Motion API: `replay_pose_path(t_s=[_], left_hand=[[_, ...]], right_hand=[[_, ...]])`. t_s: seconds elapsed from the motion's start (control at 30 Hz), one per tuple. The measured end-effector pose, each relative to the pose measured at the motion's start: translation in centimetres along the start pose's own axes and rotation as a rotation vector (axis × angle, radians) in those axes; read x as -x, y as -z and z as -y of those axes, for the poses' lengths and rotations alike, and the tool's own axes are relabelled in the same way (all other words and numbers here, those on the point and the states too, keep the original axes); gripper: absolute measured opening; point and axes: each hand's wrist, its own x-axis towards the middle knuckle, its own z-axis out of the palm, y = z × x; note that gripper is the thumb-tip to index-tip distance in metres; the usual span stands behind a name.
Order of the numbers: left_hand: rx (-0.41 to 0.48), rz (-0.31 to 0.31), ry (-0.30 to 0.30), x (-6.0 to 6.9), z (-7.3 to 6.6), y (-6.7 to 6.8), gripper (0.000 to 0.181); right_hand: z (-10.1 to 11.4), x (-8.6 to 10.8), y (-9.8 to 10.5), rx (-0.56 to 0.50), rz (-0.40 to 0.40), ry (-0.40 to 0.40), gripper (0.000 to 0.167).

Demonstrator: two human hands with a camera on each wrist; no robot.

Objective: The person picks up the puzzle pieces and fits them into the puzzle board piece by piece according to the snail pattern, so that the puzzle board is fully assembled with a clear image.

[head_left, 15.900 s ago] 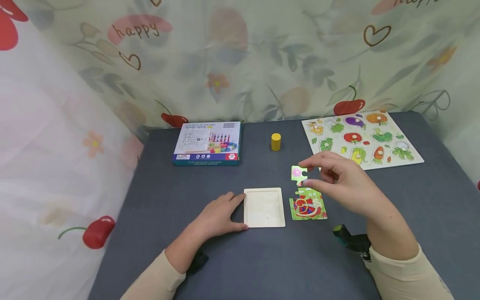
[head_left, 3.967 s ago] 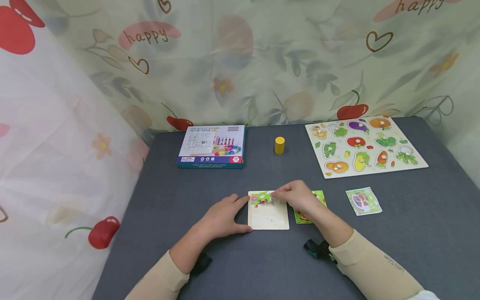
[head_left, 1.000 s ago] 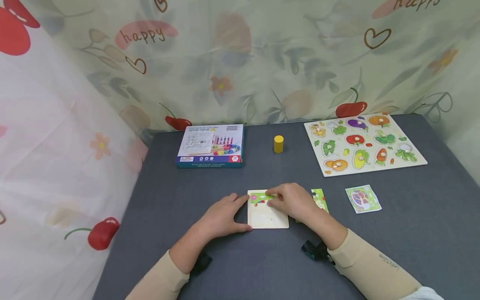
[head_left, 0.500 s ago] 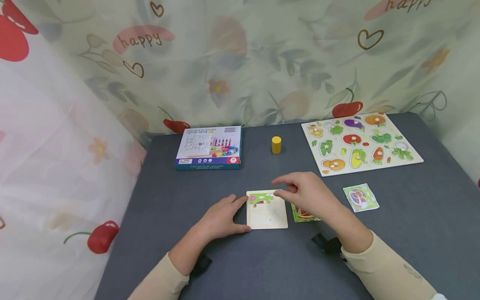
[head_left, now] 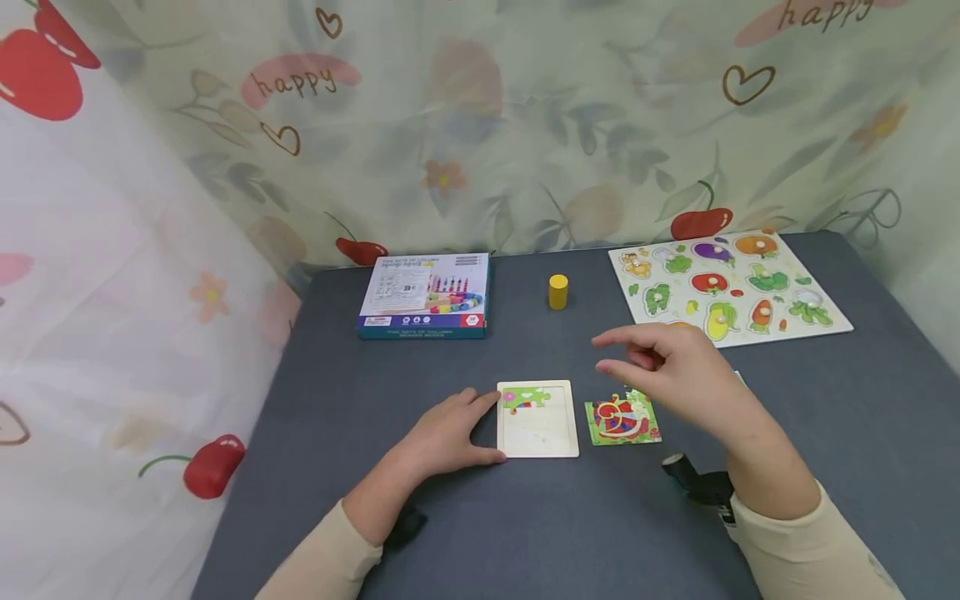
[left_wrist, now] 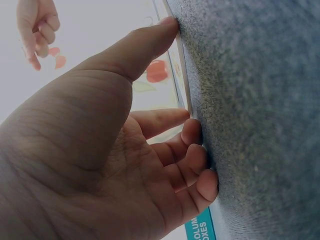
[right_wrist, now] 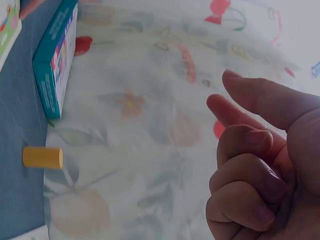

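Touching a smooth, square wooden tray (head_left: 538,435), the left hand (head_left: 447,431) spreads wide; the right hand (head_left: 686,375) gapes narrowly.

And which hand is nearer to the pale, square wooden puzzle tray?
Left. The left hand touches the left edge of the pale, square wooden puzzle tray; the right hand is in the air off to its right, apart from it.
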Motion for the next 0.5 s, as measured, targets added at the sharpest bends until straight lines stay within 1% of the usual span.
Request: replay_pose_path(t_s=[0.1, 0.33, 0.5], left_hand=[[-0.003, 0.005, -0.002, -0.1, 0.0, 0.0, 0.094], [-0.011, 0.002, -0.007, -0.4, -0.2, -0.1, 0.094], [0.000, -0.005, 0.003, 0.0, -0.3, 0.0, 0.093]], right_hand=[[-0.5, 0.2, 1.0, -0.008, -0.016, -0.009, 0.022], [-1.3, 0.8, 3.0, 0.003, -0.054, -0.097, 0.020], [-2.0, 1.0, 3.8, 0.012, -0.068, -0.136, 0.021]])
